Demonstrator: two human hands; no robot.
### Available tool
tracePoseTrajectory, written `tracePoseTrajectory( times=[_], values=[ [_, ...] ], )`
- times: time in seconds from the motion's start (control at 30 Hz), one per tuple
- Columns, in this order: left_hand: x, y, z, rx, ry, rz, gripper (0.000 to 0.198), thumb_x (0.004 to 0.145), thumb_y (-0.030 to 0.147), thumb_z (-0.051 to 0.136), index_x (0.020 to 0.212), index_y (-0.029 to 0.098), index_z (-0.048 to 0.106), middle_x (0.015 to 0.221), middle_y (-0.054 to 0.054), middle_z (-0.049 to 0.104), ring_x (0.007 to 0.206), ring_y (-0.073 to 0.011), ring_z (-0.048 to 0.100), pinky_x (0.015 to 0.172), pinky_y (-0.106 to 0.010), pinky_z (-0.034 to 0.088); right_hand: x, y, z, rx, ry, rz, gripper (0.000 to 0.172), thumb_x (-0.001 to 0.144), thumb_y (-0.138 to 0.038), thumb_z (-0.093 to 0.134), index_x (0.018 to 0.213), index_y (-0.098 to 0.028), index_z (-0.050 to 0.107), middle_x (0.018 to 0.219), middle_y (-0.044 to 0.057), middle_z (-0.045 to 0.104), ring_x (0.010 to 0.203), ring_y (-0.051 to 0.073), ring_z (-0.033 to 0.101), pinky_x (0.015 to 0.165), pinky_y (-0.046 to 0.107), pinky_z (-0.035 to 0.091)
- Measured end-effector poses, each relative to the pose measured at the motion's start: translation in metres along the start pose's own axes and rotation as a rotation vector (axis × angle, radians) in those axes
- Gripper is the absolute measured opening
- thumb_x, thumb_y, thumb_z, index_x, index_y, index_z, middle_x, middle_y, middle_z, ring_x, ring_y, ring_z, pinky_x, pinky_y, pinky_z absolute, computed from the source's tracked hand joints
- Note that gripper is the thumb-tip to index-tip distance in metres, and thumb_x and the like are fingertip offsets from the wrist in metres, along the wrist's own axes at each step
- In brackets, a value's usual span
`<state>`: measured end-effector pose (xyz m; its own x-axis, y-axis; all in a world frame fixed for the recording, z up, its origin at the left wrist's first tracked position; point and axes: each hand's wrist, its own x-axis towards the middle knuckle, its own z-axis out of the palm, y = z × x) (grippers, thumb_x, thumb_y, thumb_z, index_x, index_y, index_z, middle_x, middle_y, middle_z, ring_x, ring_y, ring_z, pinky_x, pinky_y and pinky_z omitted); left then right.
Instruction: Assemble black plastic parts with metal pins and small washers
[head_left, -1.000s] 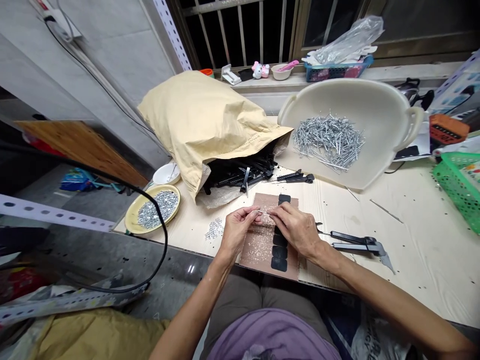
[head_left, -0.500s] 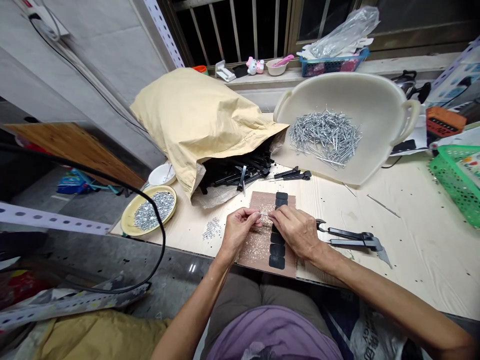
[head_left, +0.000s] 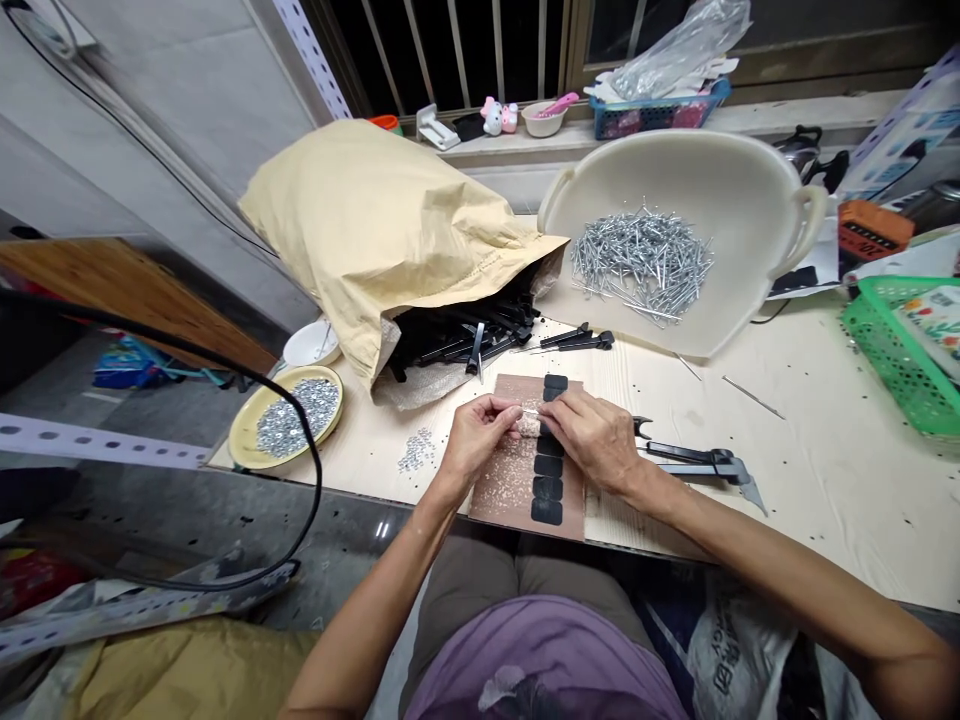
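Between my hands is a thin metal pin [head_left: 530,411], held nearly level above a brown board [head_left: 491,502]. The fingertips of my left hand [head_left: 477,436] are closed in a pinch on its left end. My right hand [head_left: 598,440], also closed, pinches the right end and hides part of a row of black rounded pads [head_left: 547,487] on the board. Pale crumbs dot the board to the left of the pads. Small metal washers [head_left: 417,450] lie loose beside my left hand. To the right of my right hand rest black-handled metal pieces [head_left: 694,462].
Behind my hands, a yellow sack [head_left: 390,220] spills black parts [head_left: 480,335]. A whitish basin [head_left: 750,210] holds many metal pins [head_left: 645,262]. At left stands a yellow dish [head_left: 251,450] of washers, with a black cable [head_left: 319,470] arching before it. A green basket [head_left: 892,350] sits at right.
The whole view has shifted slightly, so everything sits a little further left and higher. Both hands keep their pinch on the metal pin.
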<state>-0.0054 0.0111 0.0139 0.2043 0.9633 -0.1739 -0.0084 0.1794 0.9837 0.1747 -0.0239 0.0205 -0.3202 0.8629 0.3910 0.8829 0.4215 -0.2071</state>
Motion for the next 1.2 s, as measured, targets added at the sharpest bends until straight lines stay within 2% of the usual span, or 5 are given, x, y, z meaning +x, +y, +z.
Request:
tracePoseTrajectory(
  times=[0.23,0.47,0.67,0.97,1.2],
  values=[
    [0.008,0.007,0.013,0.143,-0.005,0.123,0.020,0.071,0.033,0.071,0.078,0.015,0.067,0.066,-0.001,0.064,0.056,-0.0107,0.058,0.055,-0.023,0.046,0.003,0.017,-0.014,0.277,-0.124,0.145,0.027,0.095,-0.039,0.041,0.092,-0.023,0.063,0.088,0.002,0.065,0.077,0.014,0.059,0.060,0.024,0.037],
    [0.011,0.007,0.017,0.038,-0.088,0.040,0.023,0.071,0.034,0.071,0.080,0.013,0.066,0.068,-0.001,0.064,0.053,-0.0095,0.057,0.054,-0.023,0.047,-0.004,0.018,-0.014,0.168,-0.074,0.133,0.032,0.096,-0.037,0.036,0.091,-0.020,0.063,0.090,0.005,0.065,0.075,0.014,0.057,0.060,0.024,0.035],
    [0.008,0.010,0.018,0.055,-0.092,0.018,0.022,0.069,0.032,0.074,0.078,0.013,0.066,0.066,0.000,0.063,0.054,-0.0084,0.056,0.052,-0.020,0.045,-0.002,0.025,-0.008,0.594,-0.245,0.208,0.032,0.095,-0.038,0.040,0.077,-0.017,0.058,0.072,0.000,0.062,0.063,0.011,0.054,0.056,0.022,0.036],
    [0.014,0.006,0.022,-0.294,-0.195,-0.221,0.030,0.059,0.029,0.081,0.070,0.008,0.063,0.062,0.000,0.060,0.049,-0.0039,0.052,0.051,-0.017,0.044,-0.013,0.018,-0.003,-0.211,0.153,-0.078,0.025,0.093,-0.019,0.043,0.072,-0.019,0.057,0.072,0.001,0.060,0.069,0.014,0.048,0.062,0.029,0.027],
    [0.009,-0.001,0.021,-0.128,-0.121,-0.088,0.029,0.065,0.032,0.078,0.077,0.009,0.063,0.060,0.001,0.060,0.050,-0.0056,0.054,0.050,-0.017,0.043,-0.011,0.019,-0.010,0.116,-0.052,0.119,0.026,0.096,-0.034,0.040,0.084,-0.020,0.059,0.079,0.000,0.062,0.068,0.011,0.052,0.057,0.024,0.029]
  ],
)
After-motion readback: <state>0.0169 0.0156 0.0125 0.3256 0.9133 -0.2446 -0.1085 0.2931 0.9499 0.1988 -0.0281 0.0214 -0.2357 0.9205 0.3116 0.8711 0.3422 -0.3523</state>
